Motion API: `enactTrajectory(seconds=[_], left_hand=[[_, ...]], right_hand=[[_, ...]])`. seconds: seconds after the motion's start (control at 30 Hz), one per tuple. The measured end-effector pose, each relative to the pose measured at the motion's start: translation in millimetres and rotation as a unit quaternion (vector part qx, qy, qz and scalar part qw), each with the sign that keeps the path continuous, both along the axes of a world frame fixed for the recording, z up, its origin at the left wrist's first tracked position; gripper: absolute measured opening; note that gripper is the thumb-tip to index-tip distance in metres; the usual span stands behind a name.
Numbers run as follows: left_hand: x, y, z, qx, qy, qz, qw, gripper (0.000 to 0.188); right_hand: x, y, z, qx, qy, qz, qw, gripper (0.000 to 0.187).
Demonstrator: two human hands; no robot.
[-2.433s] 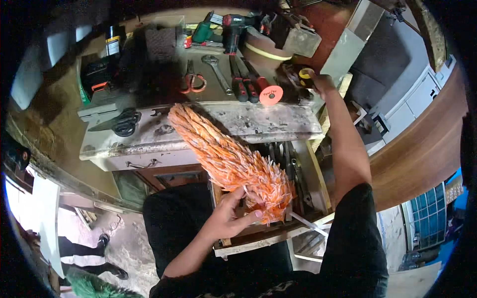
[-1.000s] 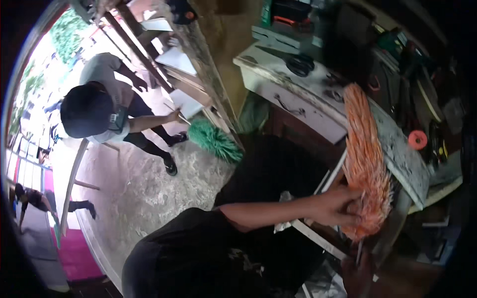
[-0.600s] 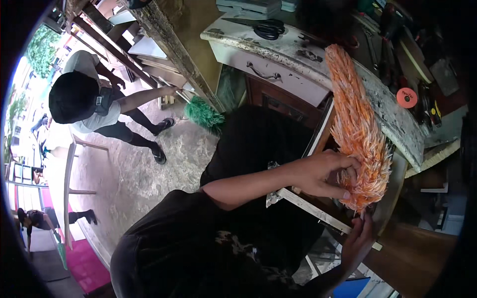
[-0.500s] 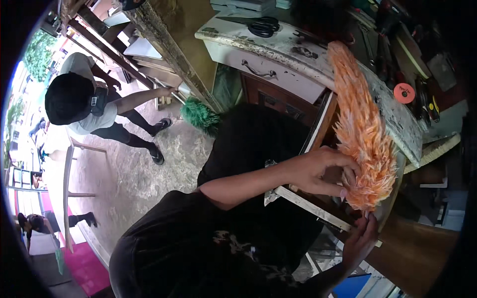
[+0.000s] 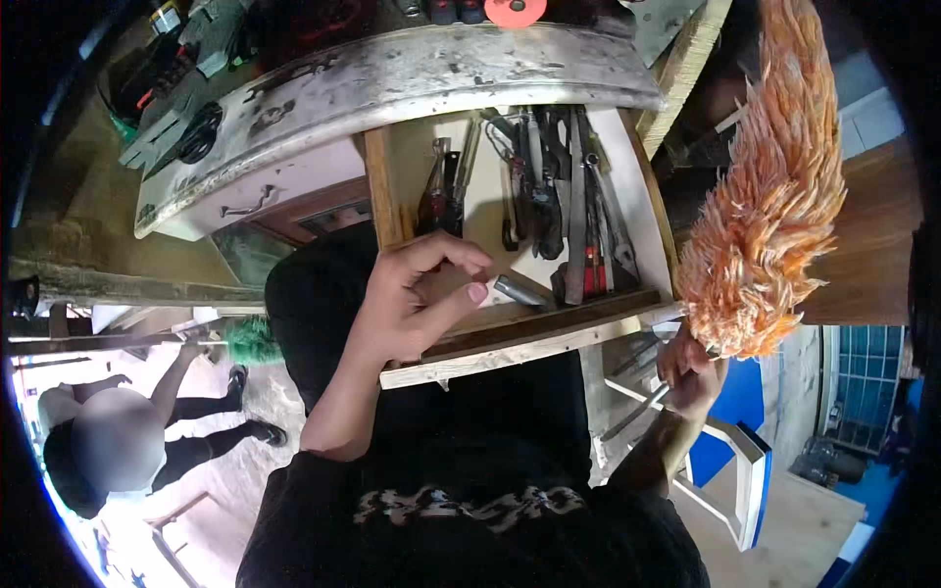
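Observation:
In my right hand, closed around its thin handle, is an orange feather duster; its feathers rise up and away at the far right. Just left of the duster is a pulled-out wooden drawer with several hand tools lying in it, among them pliers and wrenches. My left hand hovers over the drawer's front left corner, thumb and fingers apart and curved, with nothing between them. Close to its fingertips lies a short grey metal cylinder inside the drawer.
A worn white bench top runs above the drawer, bearing a red disc and black-handled scissors. To the left another person stands beside a green feather duster. A blue and white frame stands at lower right.
My view has swung to the right. My left hand has let go of the duster's feathers and moved over the drawer. The duster has moved right, away from the bench, in my right hand.

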State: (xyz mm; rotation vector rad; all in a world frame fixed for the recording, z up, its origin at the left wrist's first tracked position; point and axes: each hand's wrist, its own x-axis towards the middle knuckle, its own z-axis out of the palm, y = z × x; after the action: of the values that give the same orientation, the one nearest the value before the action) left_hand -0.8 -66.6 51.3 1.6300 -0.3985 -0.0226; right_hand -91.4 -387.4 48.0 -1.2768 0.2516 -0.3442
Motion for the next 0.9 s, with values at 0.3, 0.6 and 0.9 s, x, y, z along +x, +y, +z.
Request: enactTrajectory(seconds=[0.3,0.6,0.9], left_hand=[[38.0,20.3,43.5,0.126,-0.115,0.114,0.979,0.020],[104.6,-19.8,6.3,0.538,-0.178,-0.030,0.824,0.016],[150.2,-34.7,-39.8,0.682,-0.206,-0.004,0.701,0.021]], right_hand=[[20.0,-19.2,-0.6,0.069,-0.031,-0.085,0.994,0.013],[23.1,-9.8,-3.8,0.030,0.003,-0.180,0.983,0.021],[5.7,-22.8,-3.8,-0.002,-0.010,-0.131,0.991,0.010]])
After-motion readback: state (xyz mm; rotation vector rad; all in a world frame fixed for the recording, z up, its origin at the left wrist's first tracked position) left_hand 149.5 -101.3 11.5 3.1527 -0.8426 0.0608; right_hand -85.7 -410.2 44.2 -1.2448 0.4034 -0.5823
